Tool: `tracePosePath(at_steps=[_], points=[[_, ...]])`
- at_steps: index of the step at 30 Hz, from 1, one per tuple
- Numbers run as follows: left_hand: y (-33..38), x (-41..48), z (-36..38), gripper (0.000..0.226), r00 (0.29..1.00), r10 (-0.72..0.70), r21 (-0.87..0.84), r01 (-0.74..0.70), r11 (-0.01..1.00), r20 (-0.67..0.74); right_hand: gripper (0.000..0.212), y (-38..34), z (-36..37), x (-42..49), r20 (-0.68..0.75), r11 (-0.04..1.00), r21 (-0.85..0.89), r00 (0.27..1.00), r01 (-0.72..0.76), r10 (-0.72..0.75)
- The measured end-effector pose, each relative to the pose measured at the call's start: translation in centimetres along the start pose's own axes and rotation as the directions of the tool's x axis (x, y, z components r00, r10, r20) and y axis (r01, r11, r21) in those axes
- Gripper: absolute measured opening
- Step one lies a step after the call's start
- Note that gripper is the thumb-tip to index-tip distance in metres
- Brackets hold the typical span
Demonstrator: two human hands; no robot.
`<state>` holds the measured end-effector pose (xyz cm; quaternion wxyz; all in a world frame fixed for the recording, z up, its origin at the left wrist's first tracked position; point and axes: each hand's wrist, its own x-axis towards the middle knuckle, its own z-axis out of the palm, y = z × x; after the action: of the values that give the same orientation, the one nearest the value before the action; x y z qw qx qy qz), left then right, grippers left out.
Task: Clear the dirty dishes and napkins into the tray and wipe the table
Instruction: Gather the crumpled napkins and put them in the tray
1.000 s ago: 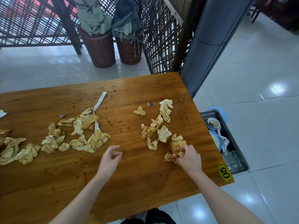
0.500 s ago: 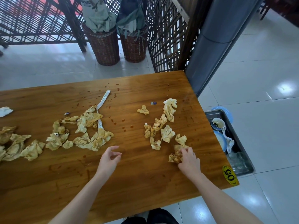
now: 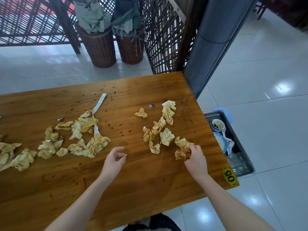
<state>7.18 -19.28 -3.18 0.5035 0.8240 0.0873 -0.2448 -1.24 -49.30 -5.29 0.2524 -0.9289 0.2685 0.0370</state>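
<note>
Your right grip (image 3: 195, 160) has bunched the nearest napkins (image 3: 182, 154) into a wad and now clutches it near the table's (image 3: 150, 189) right edge. I judge it ready for the tray (image 3: 248, 170) at 3 o'clock. Your left grip (image 3: 115, 160) still hovers, loosely curled and holding nothing. Loose napkins (image 3: 164, 137) wait at 11 o'clock.

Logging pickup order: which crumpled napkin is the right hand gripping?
The stained napkin at the right cluster's near end, bunched in the right hand; all others lie free on the table.
</note>
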Motion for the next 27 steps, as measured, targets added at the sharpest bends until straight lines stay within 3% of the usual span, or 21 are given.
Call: tracePosePath(at_steps=[17, 25, 27], points=[[5.1, 2.7, 6.3, 0.035, 0.982, 0.12, 0.143, -0.141, 0.98, 0.149, 0.043, 2.5, -2.6, 1.1, -0.043, 0.994, 0.107, 0.998, -0.033, 0.038], [5.7, 4.0, 8.8, 0.042, 0.944, 0.191, 0.407, -0.291, 0.866, 0.268, 0.031, 3.8, -3.1, 1.0, -0.067, 0.986, 0.164, 0.998, -0.007, 0.018], [5.5, 4.6, 9.4, 0.043, 0.948, 0.164, 0.427, -0.272, 0.862, 0.272, 0.03, 4.3, -3.2, 1.0, -0.06, 0.983, 0.184, 0.998, -0.014, 0.026]])
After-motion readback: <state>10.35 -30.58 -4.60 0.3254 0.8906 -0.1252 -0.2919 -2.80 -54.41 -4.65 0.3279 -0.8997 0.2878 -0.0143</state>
